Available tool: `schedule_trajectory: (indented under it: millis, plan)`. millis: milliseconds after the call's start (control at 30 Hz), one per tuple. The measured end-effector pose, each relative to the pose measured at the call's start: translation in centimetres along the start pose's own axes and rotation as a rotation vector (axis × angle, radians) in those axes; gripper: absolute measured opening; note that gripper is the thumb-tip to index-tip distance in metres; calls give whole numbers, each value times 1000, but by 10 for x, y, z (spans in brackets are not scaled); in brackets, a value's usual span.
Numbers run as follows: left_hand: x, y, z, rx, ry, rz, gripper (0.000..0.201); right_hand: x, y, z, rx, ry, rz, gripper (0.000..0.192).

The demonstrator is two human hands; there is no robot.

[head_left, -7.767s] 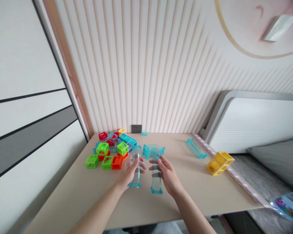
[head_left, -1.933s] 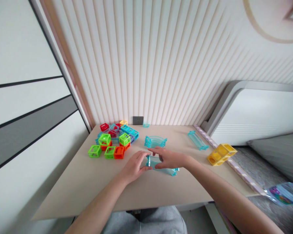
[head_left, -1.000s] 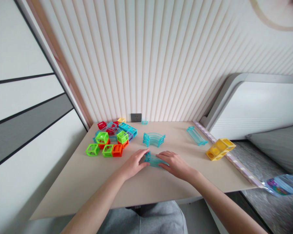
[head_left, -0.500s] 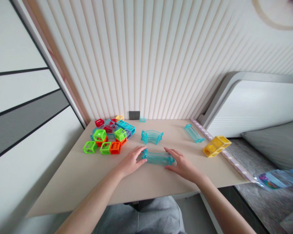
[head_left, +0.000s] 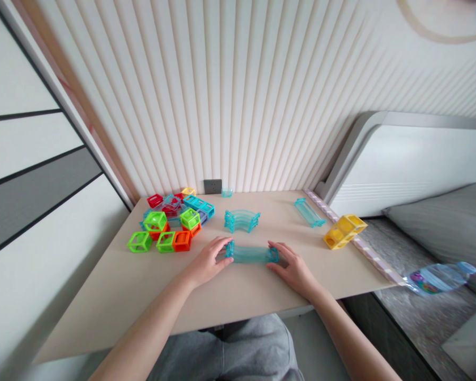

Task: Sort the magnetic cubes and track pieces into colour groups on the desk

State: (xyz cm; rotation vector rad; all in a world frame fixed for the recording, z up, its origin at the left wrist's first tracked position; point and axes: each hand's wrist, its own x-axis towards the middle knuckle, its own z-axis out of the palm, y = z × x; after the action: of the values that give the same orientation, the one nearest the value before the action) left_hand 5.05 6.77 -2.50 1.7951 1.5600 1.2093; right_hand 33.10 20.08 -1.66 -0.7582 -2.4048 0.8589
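Both my left hand (head_left: pixel 211 261) and right hand (head_left: pixel 295 268) grasp the straight stack (head_left: pixel 249 254) by its ends, nearer me than the curved stack (head_left: pixel 241 221). It should be light, stiff and slick, steadiest held there.

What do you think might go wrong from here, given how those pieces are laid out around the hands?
The straight clear-blue stack might slide out of line if the left hand and right hand push unevenly at its ends. The curved clear-blue stack sits just beyond, so a forward reach could bump it. The yellow cubes are near the right edge of the table and might get knocked off.
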Motion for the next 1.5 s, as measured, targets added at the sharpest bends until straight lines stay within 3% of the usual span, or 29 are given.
schedule_trajectory:
  millis: [1500]
  plan:
    - [-2,-9,0,-17,40,-6,47,-1,12,2,159,-25,108,67]
